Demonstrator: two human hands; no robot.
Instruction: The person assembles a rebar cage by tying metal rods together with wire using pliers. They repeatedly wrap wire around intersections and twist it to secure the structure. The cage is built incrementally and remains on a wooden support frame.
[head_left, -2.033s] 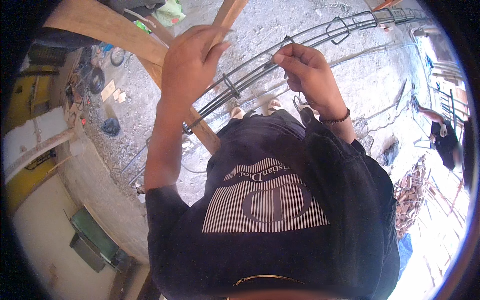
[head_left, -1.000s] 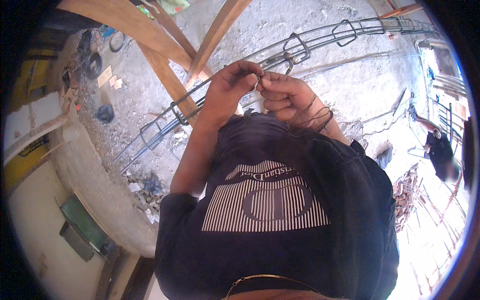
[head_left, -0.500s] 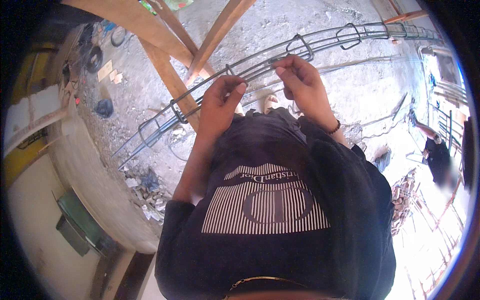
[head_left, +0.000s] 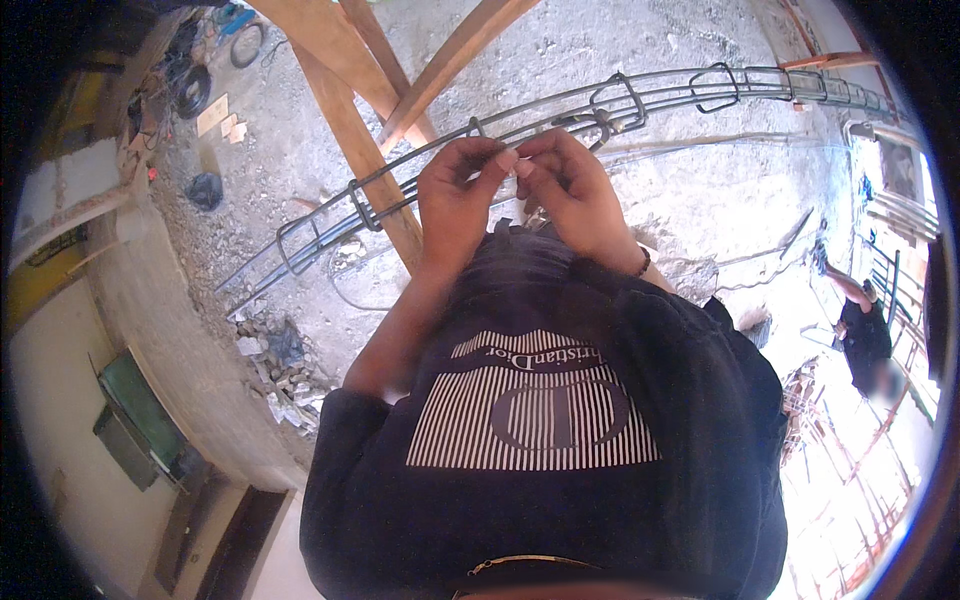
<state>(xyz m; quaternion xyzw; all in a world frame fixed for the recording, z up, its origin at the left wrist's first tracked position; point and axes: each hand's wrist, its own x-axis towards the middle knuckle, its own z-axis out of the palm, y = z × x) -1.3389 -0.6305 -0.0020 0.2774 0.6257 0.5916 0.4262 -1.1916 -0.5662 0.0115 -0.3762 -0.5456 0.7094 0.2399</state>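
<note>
My left hand [head_left: 462,205] is closed in a pinch, and the fingertips of my right hand [head_left: 572,190] meet it, pinched too. Whatever lies between the fingertips is too small to make out. Just beyond both hands runs a long rebar cage [head_left: 530,124], its bars joined by bent stirrups [head_left: 712,88]. My fingers overlap its near bars in view; contact is unclear. Right beside my right hand's knuckles, a small greyish piece [head_left: 602,122] shows at the cage, its kind unclear.
Wooden beams [head_left: 345,150] cross near the cage at the left. Rubble [head_left: 285,370] lies by the low wall [head_left: 200,330], with a black bag [head_left: 205,191] and tyres [head_left: 192,92] farther off. Another person [head_left: 866,335] is at the far right, near several rods [head_left: 890,275].
My right hand has moved left and slightly down, so its fingertips now meet my left hand's. The left hand has shifted a little right. The whole view has tilted slightly.
</note>
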